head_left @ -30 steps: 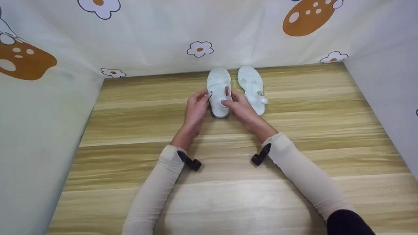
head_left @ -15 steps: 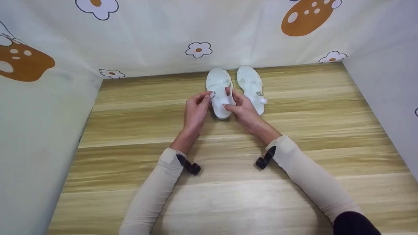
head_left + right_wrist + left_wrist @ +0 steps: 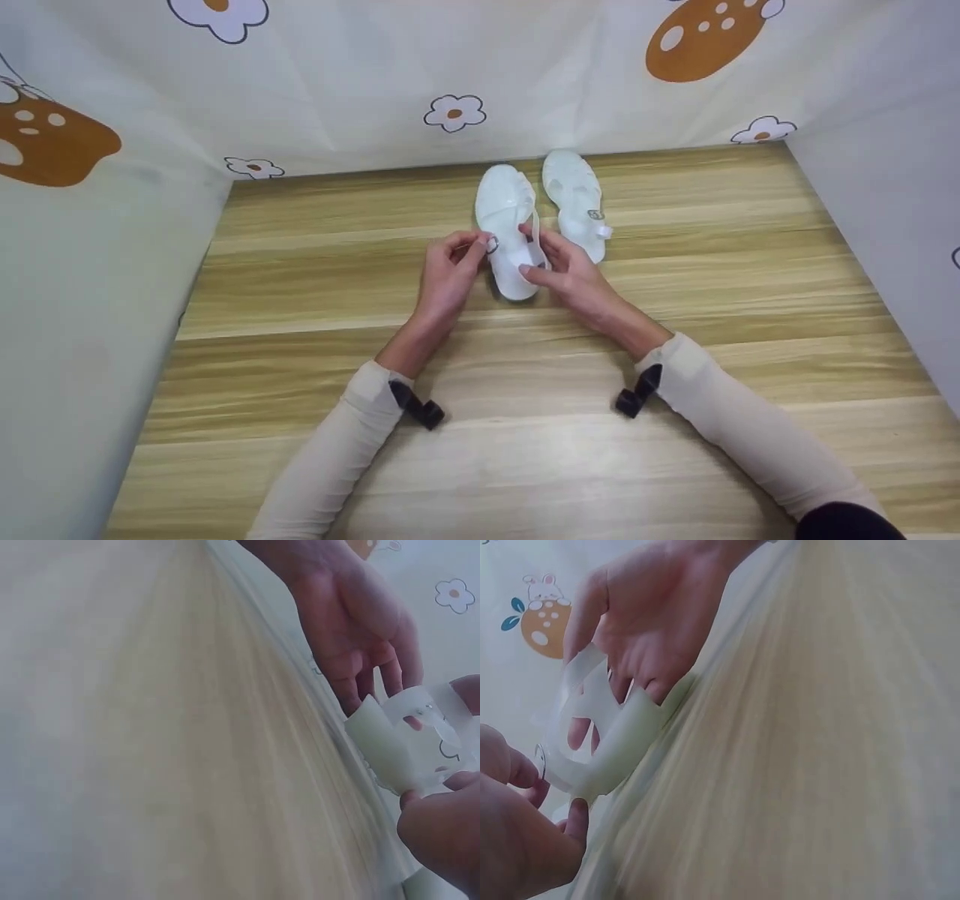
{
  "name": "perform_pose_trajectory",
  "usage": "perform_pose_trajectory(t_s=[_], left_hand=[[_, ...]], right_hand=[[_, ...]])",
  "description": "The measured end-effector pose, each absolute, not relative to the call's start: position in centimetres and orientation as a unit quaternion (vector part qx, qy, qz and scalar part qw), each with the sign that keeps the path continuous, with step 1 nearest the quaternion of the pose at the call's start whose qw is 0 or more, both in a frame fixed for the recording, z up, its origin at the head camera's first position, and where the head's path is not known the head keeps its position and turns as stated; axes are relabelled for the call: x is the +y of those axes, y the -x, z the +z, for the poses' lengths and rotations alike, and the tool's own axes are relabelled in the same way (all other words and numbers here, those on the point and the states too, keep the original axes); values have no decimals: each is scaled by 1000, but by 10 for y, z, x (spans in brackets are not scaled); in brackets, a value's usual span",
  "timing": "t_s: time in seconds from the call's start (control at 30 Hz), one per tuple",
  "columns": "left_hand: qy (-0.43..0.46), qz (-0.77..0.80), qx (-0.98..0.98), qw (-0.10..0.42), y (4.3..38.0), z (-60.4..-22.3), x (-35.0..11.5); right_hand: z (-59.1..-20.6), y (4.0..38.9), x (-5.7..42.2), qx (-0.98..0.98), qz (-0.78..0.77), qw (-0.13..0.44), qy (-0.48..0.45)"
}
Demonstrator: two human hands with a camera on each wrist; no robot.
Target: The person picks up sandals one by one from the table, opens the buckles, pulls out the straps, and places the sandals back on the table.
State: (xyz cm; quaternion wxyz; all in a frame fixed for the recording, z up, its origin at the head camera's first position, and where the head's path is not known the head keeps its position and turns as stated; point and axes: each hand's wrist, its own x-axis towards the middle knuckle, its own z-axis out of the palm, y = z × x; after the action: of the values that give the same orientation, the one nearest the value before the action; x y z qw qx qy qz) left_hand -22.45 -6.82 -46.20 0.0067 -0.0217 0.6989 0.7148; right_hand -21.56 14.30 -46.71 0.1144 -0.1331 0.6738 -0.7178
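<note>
Both hands hold a translucent white jelly sandal (image 3: 510, 204) at the middle of the head view, its heel towards me. My left hand (image 3: 447, 281) pinches the sandal's left side by its small metal buckle (image 3: 492, 244). From the right, my right hand (image 3: 581, 281) grips the sandal's other side, fingers at the loose strap and thumb over the heel part. In the left wrist view, the sandal's heel (image 3: 622, 746) shows between the two hands. Whether the sole touches the floor, I cannot tell. A matching sandal (image 3: 574, 191) lies just to the right, with its strap unfastened.
The wood-grain floor (image 3: 525, 450) spreads around the hands. Behind the sandals rises a pale cloth wall (image 3: 360, 82) printed with flowers and orange shapes. More pale walls stand on the left (image 3: 67, 300) and right (image 3: 885, 187).
The held sandal has moved towards me, away from the back wall, with both hands. Its toe has drawn back from the wall, and its right strap stands further out. The other sandal stays put.
</note>
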Motion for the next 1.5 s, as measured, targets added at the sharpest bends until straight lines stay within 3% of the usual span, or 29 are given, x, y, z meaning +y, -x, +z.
perform_pose_trajectory(t_s=[0.23,0.5,0.9,1.2,1.37,1.5], left_hand=[[20,719,693,50,202,-462,-73],[-17,702,709,57,188,-461,-73],[-102,644,745,143,185,-458,-82],[-132,583,786,158,191,-460,-93],[-144,616,745,209,196,-460,-96],[-170,639,705,257,203,-461,-96]], right_hand=[[-468,191,153,672,-708,147,160],[-470,171,173,668,-697,192,177],[-464,150,195,678,-663,239,207],[-459,158,202,721,-604,253,225],[-452,167,204,763,-564,219,230],[-442,172,199,823,-501,130,235]])
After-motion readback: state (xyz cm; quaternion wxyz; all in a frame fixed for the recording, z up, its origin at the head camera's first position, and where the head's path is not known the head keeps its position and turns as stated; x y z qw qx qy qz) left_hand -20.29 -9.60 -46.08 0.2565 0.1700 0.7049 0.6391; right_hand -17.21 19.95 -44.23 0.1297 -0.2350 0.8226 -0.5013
